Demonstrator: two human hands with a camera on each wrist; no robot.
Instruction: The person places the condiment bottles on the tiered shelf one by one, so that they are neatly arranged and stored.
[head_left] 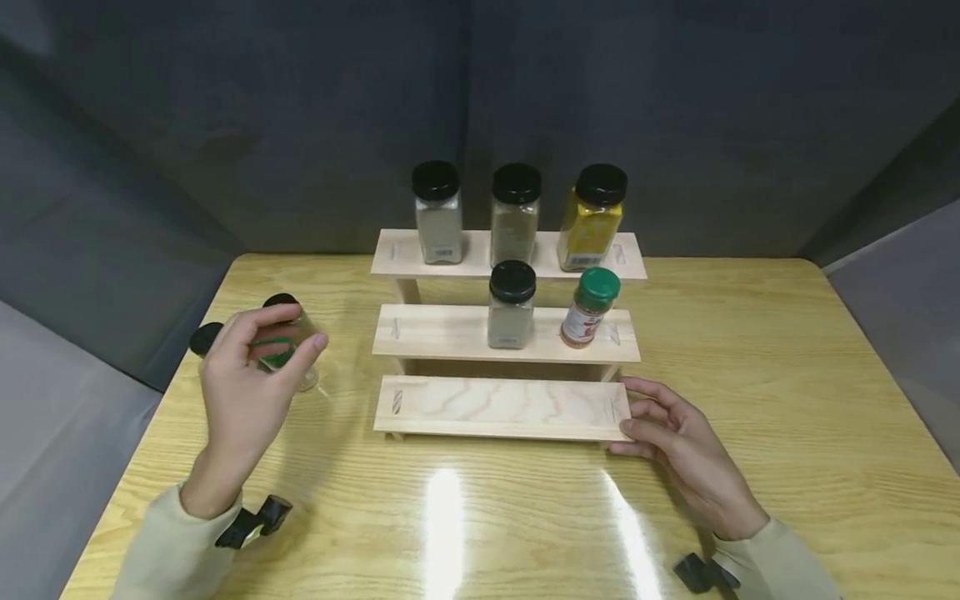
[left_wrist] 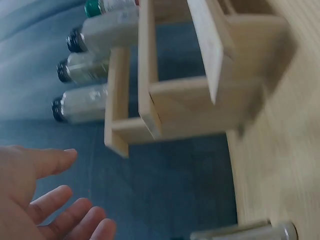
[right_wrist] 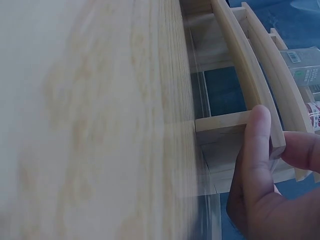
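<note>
A three-tier wooden spice rack [head_left: 442, 408] stands on the table. My right hand [head_left: 686, 446] holds the right end of its lowest shelf; in the right wrist view, fingers and thumb pinch the shelf's end [right_wrist: 276, 142]. My left hand [head_left: 243, 379] hovers at the left with thumb and fingers apart, nothing between them. Behind and below it are a black-lidded jar [head_left: 281, 301], another black lid [head_left: 204, 339] and something green [head_left: 276, 353], partly hidden by the hand. In the left wrist view, glass jars [left_wrist: 255, 232] show at the bottom edge.
Three black-lidded jars, one filled with yellow [head_left: 588, 229], stand on the top shelf [head_left: 390, 254]. The middle shelf [head_left: 431, 333] bears a black-lidded jar [head_left: 512, 321] and a green-lidded one [head_left: 583, 323]. A dark cloth wall [head_left: 315, 125] rises behind the table.
</note>
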